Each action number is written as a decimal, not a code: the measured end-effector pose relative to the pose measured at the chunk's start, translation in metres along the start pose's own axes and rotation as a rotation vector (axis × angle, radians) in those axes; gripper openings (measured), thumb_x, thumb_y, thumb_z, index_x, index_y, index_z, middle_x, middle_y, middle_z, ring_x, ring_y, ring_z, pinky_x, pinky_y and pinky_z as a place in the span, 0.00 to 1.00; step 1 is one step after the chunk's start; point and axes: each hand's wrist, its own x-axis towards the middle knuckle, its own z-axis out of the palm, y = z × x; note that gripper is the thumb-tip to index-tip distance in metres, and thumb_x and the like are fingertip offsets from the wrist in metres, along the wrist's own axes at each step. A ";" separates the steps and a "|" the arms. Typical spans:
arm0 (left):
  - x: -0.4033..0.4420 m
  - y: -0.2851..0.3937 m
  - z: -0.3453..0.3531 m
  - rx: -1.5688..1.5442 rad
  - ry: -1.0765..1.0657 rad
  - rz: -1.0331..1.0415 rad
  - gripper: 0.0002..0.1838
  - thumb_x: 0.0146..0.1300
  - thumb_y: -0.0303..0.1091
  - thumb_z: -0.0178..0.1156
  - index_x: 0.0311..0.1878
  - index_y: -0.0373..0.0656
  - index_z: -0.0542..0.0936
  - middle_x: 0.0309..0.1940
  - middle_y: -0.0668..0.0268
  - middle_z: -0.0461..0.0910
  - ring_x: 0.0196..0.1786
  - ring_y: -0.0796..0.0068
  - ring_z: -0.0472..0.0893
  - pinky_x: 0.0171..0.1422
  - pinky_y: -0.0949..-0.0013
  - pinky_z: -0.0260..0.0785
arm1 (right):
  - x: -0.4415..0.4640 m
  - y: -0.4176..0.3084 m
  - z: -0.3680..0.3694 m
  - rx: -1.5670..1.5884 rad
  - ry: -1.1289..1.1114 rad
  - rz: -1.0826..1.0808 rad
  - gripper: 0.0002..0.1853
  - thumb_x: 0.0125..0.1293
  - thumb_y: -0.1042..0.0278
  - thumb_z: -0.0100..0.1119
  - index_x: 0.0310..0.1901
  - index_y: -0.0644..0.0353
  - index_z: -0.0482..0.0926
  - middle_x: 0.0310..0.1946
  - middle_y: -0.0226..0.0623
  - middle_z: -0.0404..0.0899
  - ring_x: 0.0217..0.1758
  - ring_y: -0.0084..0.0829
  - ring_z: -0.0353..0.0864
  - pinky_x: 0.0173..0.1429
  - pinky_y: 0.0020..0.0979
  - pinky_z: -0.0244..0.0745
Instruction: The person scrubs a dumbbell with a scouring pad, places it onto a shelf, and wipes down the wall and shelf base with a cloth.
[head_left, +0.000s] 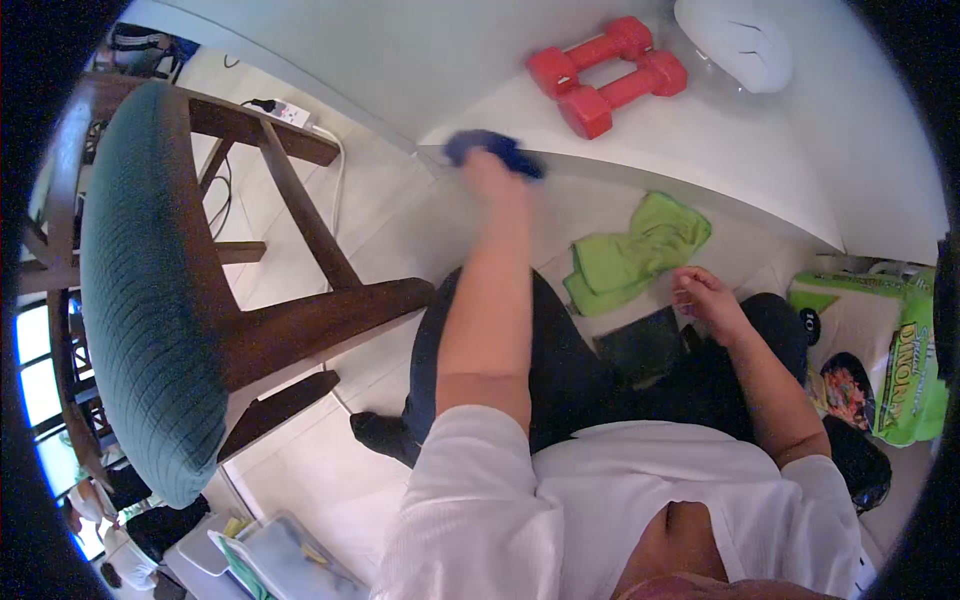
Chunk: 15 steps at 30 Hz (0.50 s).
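My left hand, blurred by motion, is closed on a dark blue cloth at the front edge of the white shelf base. The cloth is bunched under and around the fingers. My right hand hovers near my right knee, its fingers loosely curled and partly apart, with nothing visible in them. Just beyond it a crumpled green cloth lies on the tiled floor. Between my legs is a dark, flat, roughly rectangular thing; its kind is unclear.
Two red dumbbells lie on the shelf base beside a rounded white object. A wooden chair with a green seat is at left, near a power strip. At right stands a green rice bag; a plastic bin is lower left.
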 end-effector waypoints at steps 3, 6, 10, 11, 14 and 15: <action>0.032 0.007 -0.010 -0.048 0.029 0.013 0.08 0.56 0.35 0.44 0.33 0.42 0.70 0.32 0.64 0.69 0.33 0.72 0.70 0.36 0.68 0.64 | 0.001 0.002 -0.005 0.023 -0.027 -0.021 0.11 0.59 0.62 0.50 0.43 0.54 0.70 0.35 0.29 0.74 0.35 0.22 0.71 0.39 0.23 0.66; 0.005 -0.025 -0.003 0.333 -0.051 -0.013 0.10 0.56 0.36 0.45 0.33 0.41 0.72 0.31 0.64 0.72 0.32 0.70 0.72 0.36 0.67 0.66 | 0.000 -0.007 0.004 0.083 -0.027 -0.033 0.11 0.60 0.62 0.50 0.43 0.54 0.70 0.34 0.28 0.74 0.35 0.21 0.71 0.38 0.23 0.65; -0.121 -0.073 0.046 0.287 -0.375 -0.601 0.12 0.55 0.36 0.48 0.35 0.35 0.71 0.29 0.61 0.73 0.31 0.72 0.72 0.33 0.67 0.66 | 0.006 0.006 -0.003 0.050 -0.109 -0.009 0.12 0.60 0.61 0.50 0.43 0.55 0.70 0.35 0.29 0.74 0.36 0.21 0.71 0.39 0.23 0.65; -0.159 -0.036 0.066 0.214 -0.427 -0.596 0.11 0.54 0.33 0.48 0.37 0.36 0.71 0.31 0.61 0.74 0.32 0.70 0.74 0.37 0.65 0.68 | 0.000 0.002 -0.002 0.014 -0.102 -0.004 0.12 0.60 0.61 0.49 0.44 0.55 0.70 0.35 0.29 0.74 0.37 0.22 0.71 0.39 0.23 0.65; -0.144 -0.030 0.056 0.007 -0.372 -0.648 0.09 0.55 0.31 0.45 0.38 0.41 0.72 0.32 0.62 0.76 0.33 0.66 0.76 0.41 0.64 0.70 | -0.006 -0.008 -0.005 0.001 -0.040 -0.038 0.13 0.60 0.61 0.50 0.45 0.55 0.70 0.36 0.29 0.73 0.37 0.22 0.71 0.40 0.24 0.65; -0.138 -0.014 0.048 0.024 -0.320 -0.613 0.10 0.56 0.31 0.43 0.39 0.41 0.71 0.33 0.61 0.76 0.35 0.66 0.76 0.43 0.64 0.69 | -0.005 -0.009 -0.006 0.018 -0.020 -0.054 0.13 0.59 0.61 0.50 0.45 0.55 0.70 0.36 0.29 0.73 0.38 0.22 0.71 0.40 0.24 0.66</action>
